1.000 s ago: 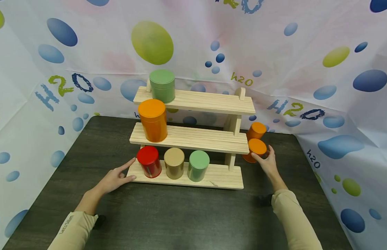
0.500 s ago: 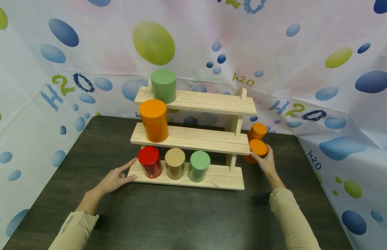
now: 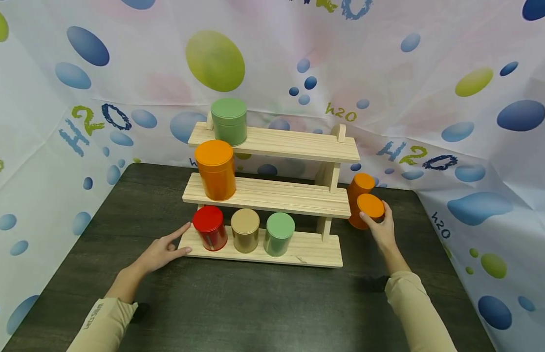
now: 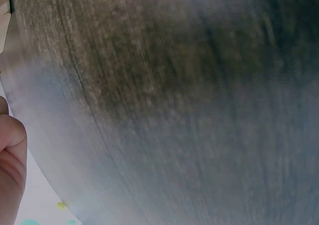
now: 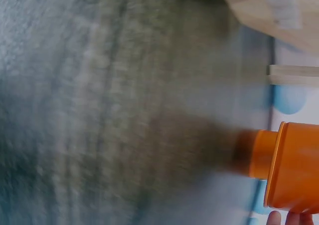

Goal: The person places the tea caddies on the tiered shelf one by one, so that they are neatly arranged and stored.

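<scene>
My right hand (image 3: 382,227) grips an orange canister (image 3: 371,206) by its sides, to the right of a three-tier wooden shelf (image 3: 312,249). In the right wrist view its base rim (image 5: 277,165) shows above the dark tabletop, with fingertips (image 5: 292,218) along one side. Just behind it stands a narrower orange canister (image 3: 362,182). My left hand (image 3: 160,252) rests at the left end of the shelf's lowest board, its straight index finger and thumb touching the wood. Nearest to it is a red canister (image 3: 210,228).
Beside the red one, a gold canister (image 3: 245,231) and a small green canister (image 3: 279,233) share the lowest board. A tall orange canister (image 3: 216,169) is on the middle board, a large green canister (image 3: 229,121) on top. A patterned cloth (image 3: 272,63) hangs behind the dark table (image 3: 254,303).
My right hand has shifted slightly to the right, and the orange canister has come with it, away from the shelf's side. My left hand stays at the board's end.
</scene>
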The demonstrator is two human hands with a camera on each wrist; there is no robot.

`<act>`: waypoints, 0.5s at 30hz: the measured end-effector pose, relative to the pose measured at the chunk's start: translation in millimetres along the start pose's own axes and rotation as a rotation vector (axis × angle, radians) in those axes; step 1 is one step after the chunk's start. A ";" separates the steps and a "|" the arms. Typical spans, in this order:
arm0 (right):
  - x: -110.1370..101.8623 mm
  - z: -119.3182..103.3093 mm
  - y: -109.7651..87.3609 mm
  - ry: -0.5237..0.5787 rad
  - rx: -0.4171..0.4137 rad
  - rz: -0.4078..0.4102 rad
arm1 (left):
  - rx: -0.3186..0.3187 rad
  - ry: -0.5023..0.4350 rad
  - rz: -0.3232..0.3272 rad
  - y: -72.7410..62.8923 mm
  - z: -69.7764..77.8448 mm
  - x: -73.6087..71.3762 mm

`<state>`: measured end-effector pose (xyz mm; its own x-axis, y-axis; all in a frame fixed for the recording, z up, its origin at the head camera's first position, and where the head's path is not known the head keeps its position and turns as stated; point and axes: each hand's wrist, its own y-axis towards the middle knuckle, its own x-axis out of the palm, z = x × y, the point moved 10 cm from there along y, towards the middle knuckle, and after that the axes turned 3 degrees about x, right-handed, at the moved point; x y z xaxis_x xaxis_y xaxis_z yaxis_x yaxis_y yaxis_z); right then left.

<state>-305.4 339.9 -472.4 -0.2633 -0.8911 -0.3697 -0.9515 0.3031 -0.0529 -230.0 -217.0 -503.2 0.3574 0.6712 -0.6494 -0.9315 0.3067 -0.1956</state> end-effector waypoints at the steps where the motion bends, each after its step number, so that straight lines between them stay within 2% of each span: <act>1: -2.1 -4.1 -1.1 0.008 -0.005 0.009 | -0.002 0.001 0.001 -0.2 -0.2 -0.2; 15: -30.8 -54.6 -8.3 0.139 -0.051 0.124 | -0.009 0.009 0.001 0.1 1.2 -0.5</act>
<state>-298.1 346.4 -409.9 -0.3948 -0.8873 -0.2384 -0.9164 0.3988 0.0336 -230.2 -216.5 -502.1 0.3554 0.6653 -0.6566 -0.9326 0.2997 -0.2011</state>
